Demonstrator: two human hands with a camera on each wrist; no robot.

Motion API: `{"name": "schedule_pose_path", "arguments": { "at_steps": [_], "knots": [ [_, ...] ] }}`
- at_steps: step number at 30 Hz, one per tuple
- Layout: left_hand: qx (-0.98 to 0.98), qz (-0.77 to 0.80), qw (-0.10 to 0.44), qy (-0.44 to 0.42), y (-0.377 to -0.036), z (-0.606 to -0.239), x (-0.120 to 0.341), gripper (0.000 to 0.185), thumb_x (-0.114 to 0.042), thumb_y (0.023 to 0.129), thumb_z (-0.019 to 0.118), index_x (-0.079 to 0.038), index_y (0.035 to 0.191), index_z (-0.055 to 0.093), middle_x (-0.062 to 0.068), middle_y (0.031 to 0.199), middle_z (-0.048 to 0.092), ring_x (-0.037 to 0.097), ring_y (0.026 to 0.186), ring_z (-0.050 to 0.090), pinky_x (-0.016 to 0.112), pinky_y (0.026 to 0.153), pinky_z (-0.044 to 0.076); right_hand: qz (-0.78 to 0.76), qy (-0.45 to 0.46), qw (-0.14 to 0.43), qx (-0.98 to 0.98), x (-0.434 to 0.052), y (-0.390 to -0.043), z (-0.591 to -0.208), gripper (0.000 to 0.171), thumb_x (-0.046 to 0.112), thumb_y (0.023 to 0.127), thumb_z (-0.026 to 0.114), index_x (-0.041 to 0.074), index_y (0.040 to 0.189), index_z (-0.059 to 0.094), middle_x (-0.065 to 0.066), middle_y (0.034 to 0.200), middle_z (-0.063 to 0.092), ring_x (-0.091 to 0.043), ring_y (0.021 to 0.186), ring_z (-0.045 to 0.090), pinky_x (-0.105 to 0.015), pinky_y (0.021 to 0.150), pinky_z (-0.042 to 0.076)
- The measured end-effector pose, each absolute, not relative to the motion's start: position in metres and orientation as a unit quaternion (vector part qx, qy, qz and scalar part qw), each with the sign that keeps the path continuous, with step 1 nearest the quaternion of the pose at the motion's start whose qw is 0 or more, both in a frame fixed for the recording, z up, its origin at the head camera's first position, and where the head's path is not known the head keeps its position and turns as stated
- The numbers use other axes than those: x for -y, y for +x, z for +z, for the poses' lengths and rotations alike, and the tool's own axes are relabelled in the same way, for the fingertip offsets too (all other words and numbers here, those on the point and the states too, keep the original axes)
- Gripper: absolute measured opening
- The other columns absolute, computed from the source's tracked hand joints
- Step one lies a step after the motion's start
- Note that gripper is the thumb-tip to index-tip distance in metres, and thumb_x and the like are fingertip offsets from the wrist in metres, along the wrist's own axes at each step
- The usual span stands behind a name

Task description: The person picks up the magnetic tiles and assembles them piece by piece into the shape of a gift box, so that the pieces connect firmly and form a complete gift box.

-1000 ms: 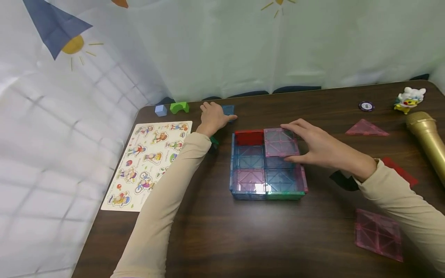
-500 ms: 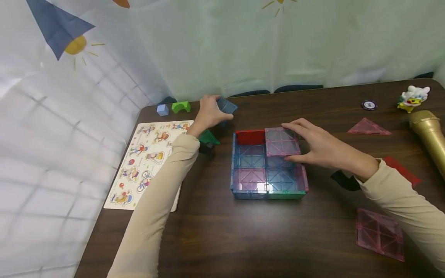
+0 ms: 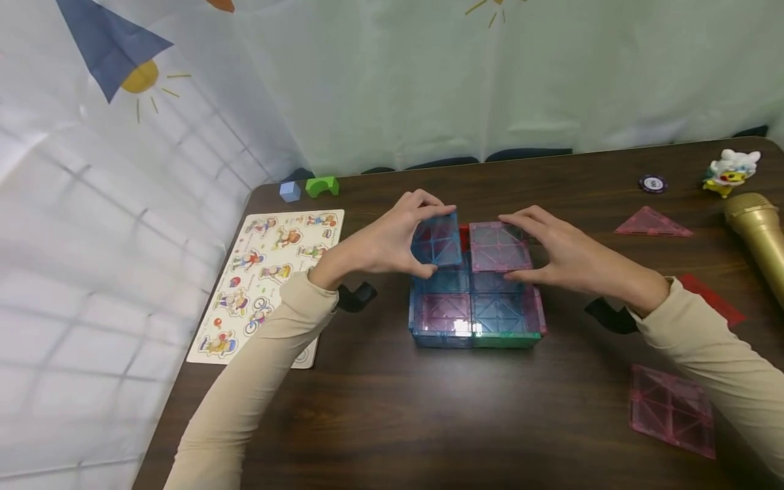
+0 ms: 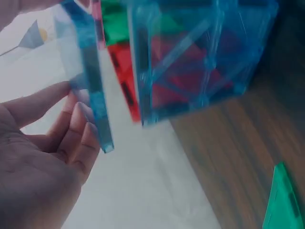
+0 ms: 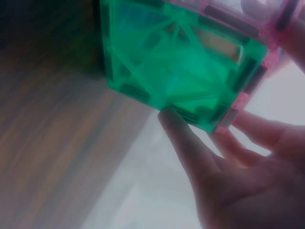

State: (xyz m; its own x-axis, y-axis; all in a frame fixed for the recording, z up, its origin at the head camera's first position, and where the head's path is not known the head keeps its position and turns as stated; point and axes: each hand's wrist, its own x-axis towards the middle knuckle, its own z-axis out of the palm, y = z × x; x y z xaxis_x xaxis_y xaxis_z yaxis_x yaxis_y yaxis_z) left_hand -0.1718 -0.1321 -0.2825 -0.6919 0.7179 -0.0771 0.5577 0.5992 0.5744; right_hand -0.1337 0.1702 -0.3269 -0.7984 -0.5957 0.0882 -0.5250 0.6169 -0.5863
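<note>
A flat box of translucent magnetic tiles [image 3: 474, 309] in blue, pink, green and red stands mid-table. My left hand [image 3: 395, 238] pinches a blue square tile [image 3: 436, 239] by its edges, just above the box's far left corner; the left wrist view shows that blue tile [image 4: 90, 90] edge-on beside the box's blue wall [image 4: 190, 57]. My right hand [image 3: 554, 255] holds a pink square tile [image 3: 499, 246] lying on the box's far right corner, thumb at its near edge. In the right wrist view the fingers [image 5: 190, 152] lie against a green wall tile [image 5: 176, 62].
A picture puzzle board [image 3: 269, 272] lies left. A pale blue block [image 3: 290, 191] and green arch [image 3: 322, 185] sit at the far left corner. Pink triangle [image 3: 652, 223], pink square tile [image 3: 672, 410], red tile [image 3: 713, 299], gold microphone [image 3: 759, 235], small toy figure [image 3: 731, 170] and disc [image 3: 652, 183] lie right.
My left hand picked up the blue tile from the far left of the table and carried it right, over the box's far left corner. The right hand kept its hold on the pink tile.
</note>
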Motion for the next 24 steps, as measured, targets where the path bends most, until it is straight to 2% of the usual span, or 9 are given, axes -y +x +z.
{"name": "schedule_pose_path", "arguments": {
  "at_steps": [8, 16, 24],
  "knots": [
    [-0.876, 0.22, 0.21, 0.375, -0.176, -0.29, 0.118, 0.091, -0.015, 0.082, 0.088, -0.003, 0.159, 0.041, 0.014, 0.149, 0.038, 0.028, 0.14, 0.031, 0.039, 0.112, 0.041, -0.313, -0.314, 0.062, -0.895, -0.171, -0.135, -0.328, 0.085, 0.024, 0.088, 0.088, -0.003, 0.154, 0.043, -0.022, 0.144, 0.047, -0.043, 0.13, 0.054, -0.066, 0.103, 0.046],
    [-0.89, 0.187, 0.163, 0.382, -0.172, -0.299, 0.112, 0.097, -0.034, 0.08, 0.094, 0.001, 0.156, 0.043, 0.016, 0.143, 0.041, 0.03, 0.133, 0.036, 0.037, 0.112, 0.04, -0.307, -0.311, 0.062, -0.897, -0.171, -0.135, -0.327, 0.082, 0.025, 0.088, 0.088, -0.001, 0.153, 0.045, -0.022, 0.144, 0.048, -0.044, 0.13, 0.054, -0.066, 0.103, 0.046],
    [-0.895, 0.204, 0.153, 0.367, -0.172, -0.303, 0.11, 0.091, -0.032, 0.078, 0.094, 0.002, 0.149, 0.049, 0.015, 0.137, 0.045, 0.028, 0.127, 0.039, 0.035, 0.109, 0.042, -0.302, -0.32, 0.07, -0.895, -0.17, -0.136, -0.326, 0.081, 0.026, 0.089, 0.087, 0.0, 0.153, 0.045, -0.02, 0.144, 0.047, -0.043, 0.128, 0.055, -0.065, 0.101, 0.047]
  ]
}}
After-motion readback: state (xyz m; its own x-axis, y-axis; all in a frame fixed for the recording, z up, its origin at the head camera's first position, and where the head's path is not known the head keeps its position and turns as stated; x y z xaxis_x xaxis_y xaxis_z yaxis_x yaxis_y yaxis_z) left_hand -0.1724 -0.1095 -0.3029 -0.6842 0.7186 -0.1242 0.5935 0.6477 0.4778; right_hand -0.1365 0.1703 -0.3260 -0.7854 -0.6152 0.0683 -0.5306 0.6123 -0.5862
